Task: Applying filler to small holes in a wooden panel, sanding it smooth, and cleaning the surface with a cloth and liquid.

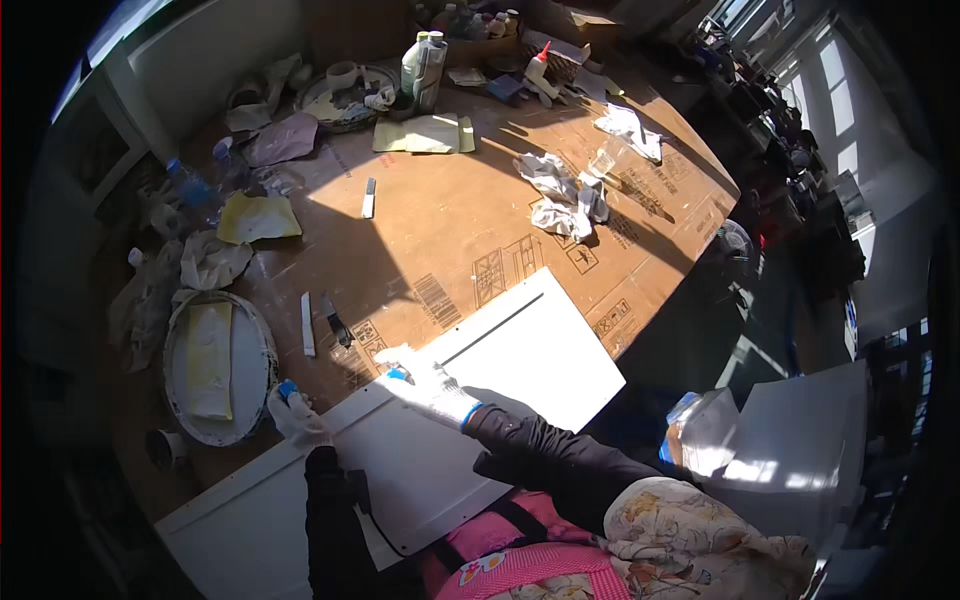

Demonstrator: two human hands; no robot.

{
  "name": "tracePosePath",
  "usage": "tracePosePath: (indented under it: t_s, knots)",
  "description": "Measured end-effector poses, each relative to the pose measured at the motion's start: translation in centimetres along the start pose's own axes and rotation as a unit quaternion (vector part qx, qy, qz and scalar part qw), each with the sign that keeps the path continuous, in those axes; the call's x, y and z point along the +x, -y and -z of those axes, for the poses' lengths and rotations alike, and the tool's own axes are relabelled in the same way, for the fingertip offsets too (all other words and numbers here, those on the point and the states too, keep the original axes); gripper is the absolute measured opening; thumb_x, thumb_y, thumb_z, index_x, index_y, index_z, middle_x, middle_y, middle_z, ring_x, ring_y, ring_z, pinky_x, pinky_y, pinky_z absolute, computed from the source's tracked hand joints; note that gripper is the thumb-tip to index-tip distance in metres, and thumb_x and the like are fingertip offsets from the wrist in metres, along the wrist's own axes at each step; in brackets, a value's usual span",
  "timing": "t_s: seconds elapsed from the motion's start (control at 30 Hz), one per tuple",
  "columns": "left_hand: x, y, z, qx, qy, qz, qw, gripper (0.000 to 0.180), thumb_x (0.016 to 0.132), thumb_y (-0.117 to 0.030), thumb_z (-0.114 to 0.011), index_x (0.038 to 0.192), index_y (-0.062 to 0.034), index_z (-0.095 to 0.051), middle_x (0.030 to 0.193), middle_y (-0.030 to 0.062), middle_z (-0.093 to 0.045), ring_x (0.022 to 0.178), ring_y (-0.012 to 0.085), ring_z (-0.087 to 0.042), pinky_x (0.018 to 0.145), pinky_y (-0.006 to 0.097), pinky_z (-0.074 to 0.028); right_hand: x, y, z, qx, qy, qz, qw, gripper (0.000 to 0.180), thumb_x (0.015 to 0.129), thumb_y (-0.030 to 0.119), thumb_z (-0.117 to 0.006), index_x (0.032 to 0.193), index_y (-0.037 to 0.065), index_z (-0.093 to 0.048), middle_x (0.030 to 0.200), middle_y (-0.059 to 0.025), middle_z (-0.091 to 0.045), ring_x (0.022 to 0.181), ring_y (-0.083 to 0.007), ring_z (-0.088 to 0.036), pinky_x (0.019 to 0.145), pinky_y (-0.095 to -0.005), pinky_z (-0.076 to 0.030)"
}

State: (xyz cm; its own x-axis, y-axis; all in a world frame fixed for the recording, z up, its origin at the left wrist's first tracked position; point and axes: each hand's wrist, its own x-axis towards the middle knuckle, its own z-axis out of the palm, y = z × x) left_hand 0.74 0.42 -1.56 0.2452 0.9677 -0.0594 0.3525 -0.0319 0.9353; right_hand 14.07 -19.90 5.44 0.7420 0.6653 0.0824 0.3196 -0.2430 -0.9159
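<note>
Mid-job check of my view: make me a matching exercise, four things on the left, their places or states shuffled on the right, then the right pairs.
Things:
1. white panel
2. left hand
3. yellow strip
4. red-tipped bottle

Places or states:
A. inside the rim of the round tray
B. toward the far side of the brown table
C. flat, partly in sunlight, at the table's near side
D. gloved, between the round tray and the right hand

Right pairs: 1-C, 2-D, 3-A, 4-B.
</note>
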Motion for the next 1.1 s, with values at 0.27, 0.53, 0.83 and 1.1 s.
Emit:
tracePosePath:
  t_s: [0.27,0.53,0.83,1.1]
  knots:
    - [1.8,3.6,0.9,0.049,0.005,-0.073,0.996,0.036,0.104,-0.027,-0.047,0.124,0.0006,-0.059,0.095,0.0096,-0.065,0.072,0.0158,-0.061,0.065,0.032,-0.051,-7.9,12.3,31.9,0.351,-0.358,-0.011,0.865,0.017,0.101,0.008,-0.058,0.117,0.002,-0.060,0.095,-0.0042,-0.065,0.075,-0.0101,-0.061,0.066,-0.0236,-0.049]
    - [-5.6,-2.5,5.2,0.061,-0.190,-0.044,0.979,0.040,0.106,-0.033,-0.050,0.131,-0.0043,-0.059,0.108,0.0093,-0.061,0.088,0.0196,-0.060,0.073,0.033,-0.050,-1.5,16.6,64.5,-0.309,-0.608,0.702,0.204,0.019,0.106,0.006,-0.052,0.117,-0.009,-0.054,0.101,-0.0185,-0.065,0.065,-0.0157,-0.063,0.060,-0.0197,-0.055]
    - [-17.5,-8.0,2.4,0.245,-0.239,0.032,0.939,0.047,0.104,-0.046,-0.050,0.131,-0.0108,-0.066,0.127,0.0194,-0.067,0.110,0.0362,-0.065,0.093,0.047,-0.053,9.3,-18.7,65.9,-0.219,-0.431,-0.011,0.875,0.058,0.093,0.017,-0.066,0.147,0.006,-0.048,0.147,-0.0215,-0.052,0.121,-0.0385,-0.062,0.099,-0.0431,-0.054]
    - [-20.2,-14.5,-5.9,0.032,-0.040,0.034,0.998,0.041,0.103,-0.034,-0.056,0.135,-0.0082,-0.057,0.102,0.0022,-0.064,0.079,0.0136,-0.064,0.065,0.028,-0.049,-5.0,-22.9,45.5,0.018,-0.308,-0.126,0.943,0.019,0.095,0.013,-0.065,0.109,0.003,-0.073,0.103,-0.0157,-0.073,0.082,-0.0238,-0.073,0.078,-0.0344,-0.058]
